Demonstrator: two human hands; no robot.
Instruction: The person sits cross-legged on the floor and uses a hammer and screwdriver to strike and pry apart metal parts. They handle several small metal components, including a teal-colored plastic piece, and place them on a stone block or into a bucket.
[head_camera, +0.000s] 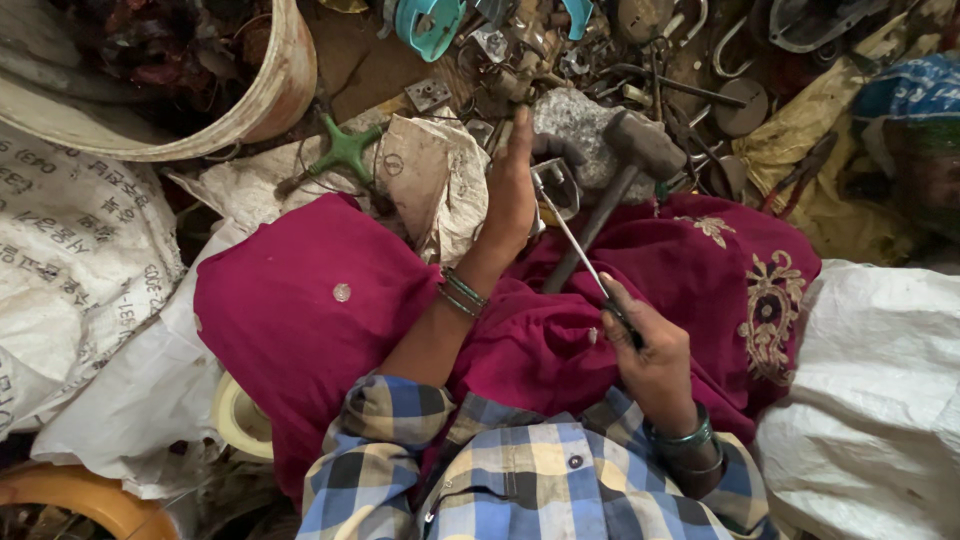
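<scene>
My left hand (510, 190) reaches forward and presses a small square metal frame (560, 186) against a grey stone (578, 128). My right hand (652, 352) is closed around the dark handle of a thin screwdriver (580, 250), whose shaft runs up and left to the frame. A hammer (640, 145) rests with its head on the stone and its handle slanting down onto my magenta clothing (310, 300), just beside the screwdriver shaft. Both wrists wear bangles.
A heap of scrap metal parts (660, 60) lies beyond the stone. A large worn bucket (285, 90) stands at the top left, with a green cross-shaped piece (346, 150) and a teal plastic part (430, 25) nearby. White sacks (70, 250) flank me.
</scene>
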